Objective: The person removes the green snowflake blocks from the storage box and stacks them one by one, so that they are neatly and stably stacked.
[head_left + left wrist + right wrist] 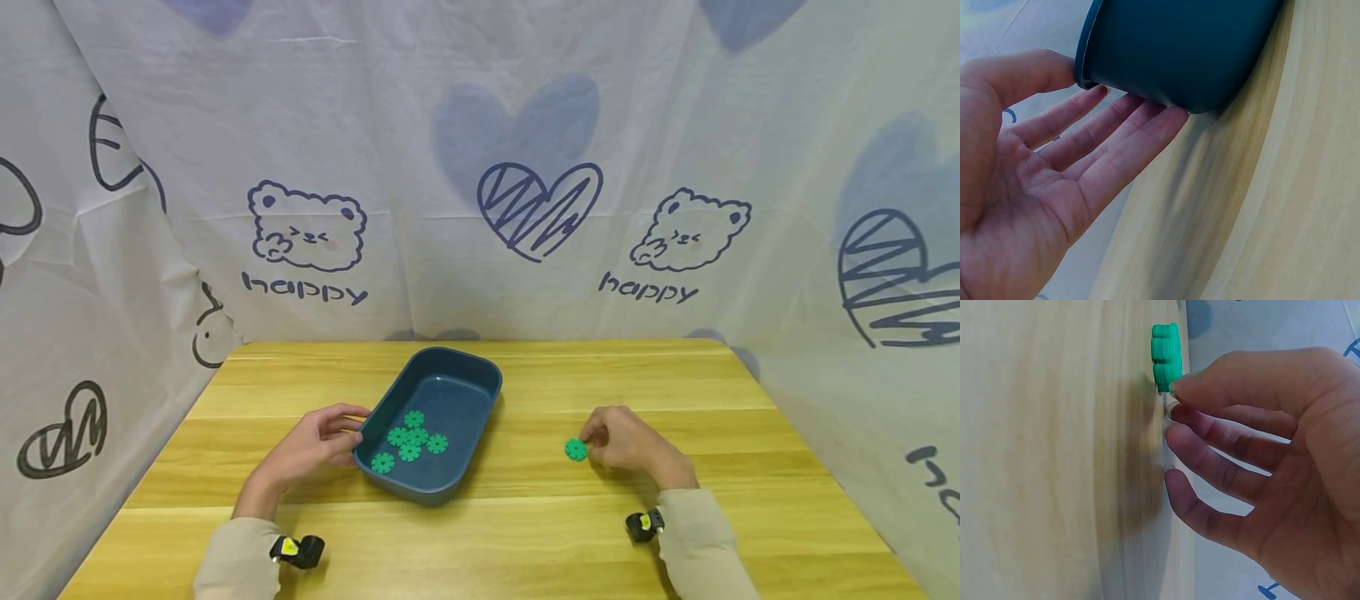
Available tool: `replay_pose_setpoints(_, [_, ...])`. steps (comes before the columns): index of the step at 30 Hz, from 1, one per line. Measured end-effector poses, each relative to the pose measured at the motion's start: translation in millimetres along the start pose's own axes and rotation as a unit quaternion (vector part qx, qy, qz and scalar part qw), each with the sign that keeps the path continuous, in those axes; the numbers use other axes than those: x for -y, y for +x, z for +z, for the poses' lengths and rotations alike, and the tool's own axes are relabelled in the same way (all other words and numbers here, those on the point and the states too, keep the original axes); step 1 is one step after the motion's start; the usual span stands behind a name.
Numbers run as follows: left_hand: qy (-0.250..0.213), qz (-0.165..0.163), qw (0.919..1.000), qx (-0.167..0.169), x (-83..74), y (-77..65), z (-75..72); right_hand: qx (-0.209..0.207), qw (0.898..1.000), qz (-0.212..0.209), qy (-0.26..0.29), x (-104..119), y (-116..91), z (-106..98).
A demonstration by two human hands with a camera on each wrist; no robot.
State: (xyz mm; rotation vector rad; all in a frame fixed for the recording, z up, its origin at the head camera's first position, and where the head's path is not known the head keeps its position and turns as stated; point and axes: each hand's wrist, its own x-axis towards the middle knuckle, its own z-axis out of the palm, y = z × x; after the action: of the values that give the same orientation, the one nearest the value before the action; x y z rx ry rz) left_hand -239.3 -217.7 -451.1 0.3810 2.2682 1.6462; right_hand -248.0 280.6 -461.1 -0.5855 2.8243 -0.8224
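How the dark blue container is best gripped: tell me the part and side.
Grip the dark blue container by the rim along its long walls, probably best with hands from left and right: it sits open side up, and the rim juts out as a lip. The left hand touches the left wall; the right hand pinches a green disc, so would need freeing first.

Head cam is looking forward and down over the bench; left wrist cam is facing my left hand and blue tub close up, right wrist cam my right hand and green disc; head view's sharing both.
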Motion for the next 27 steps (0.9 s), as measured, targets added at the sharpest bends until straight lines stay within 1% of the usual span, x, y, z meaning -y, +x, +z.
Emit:
replay_pose_setpoints(17, [0.0,0.009,0.9999,0.008,1.2,0.2,-0.1,0.005,1.0,-0.013,-0.008,1.2,-1.6,-0.4])
replay_pose_setpoints(27, [0.0,0.009,0.9999,0.01,1.0,-0.1,-1.5,0.005,1.0,0.002,0.008,3.5,-1.0,0.0])
